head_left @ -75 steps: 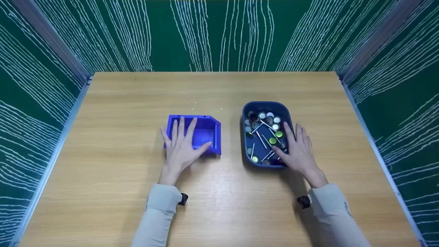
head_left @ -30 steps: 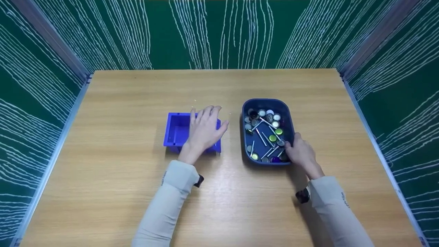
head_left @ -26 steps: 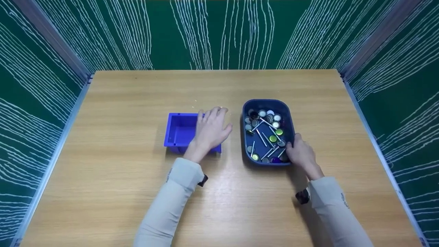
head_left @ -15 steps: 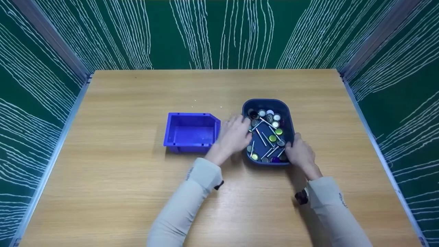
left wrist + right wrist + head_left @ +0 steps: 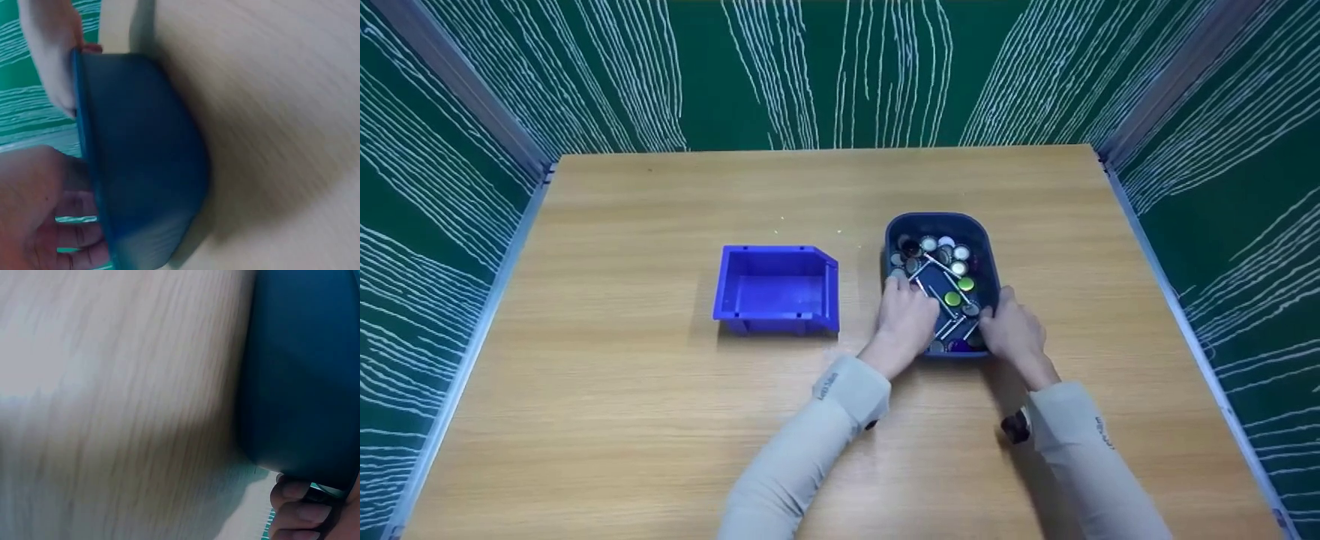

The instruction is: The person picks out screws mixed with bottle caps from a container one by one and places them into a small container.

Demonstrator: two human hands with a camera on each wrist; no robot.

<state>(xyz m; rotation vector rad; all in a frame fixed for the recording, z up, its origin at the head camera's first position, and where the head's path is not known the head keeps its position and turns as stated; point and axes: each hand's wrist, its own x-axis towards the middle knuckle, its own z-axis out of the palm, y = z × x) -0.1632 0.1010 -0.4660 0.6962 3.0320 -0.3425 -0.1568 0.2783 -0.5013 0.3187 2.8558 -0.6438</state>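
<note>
A dark blue tub (image 5: pixel 941 219) on the table holds several bottle caps (image 5: pixel 960 253), some silver and some green, and several loose screws (image 5: pixel 943 264). My left hand (image 5: pixel 906 315) reaches over the tub's left rim, fingers pointing down among the contents; in the left wrist view its spread fingers (image 5: pixel 84 233) pass behind the rim, which hides their tips. My right hand (image 5: pixel 1014 328) grips the tub's right rim near the front corner, and in the right wrist view its curled fingers (image 5: pixel 301 512) show beside the wall.
A bright blue storage bin (image 5: pixel 776 289) with a sloped, cut-away right end stands on the wooden table (image 5: pixel 607 375) left of the tub. Green walls (image 5: pixel 712 75) with white streaks enclose the table at the back and sides.
My left hand has moved right from over the blue bin into the tub. My right hand, spread over the tub's right side at first, has closed on its rim.
</note>
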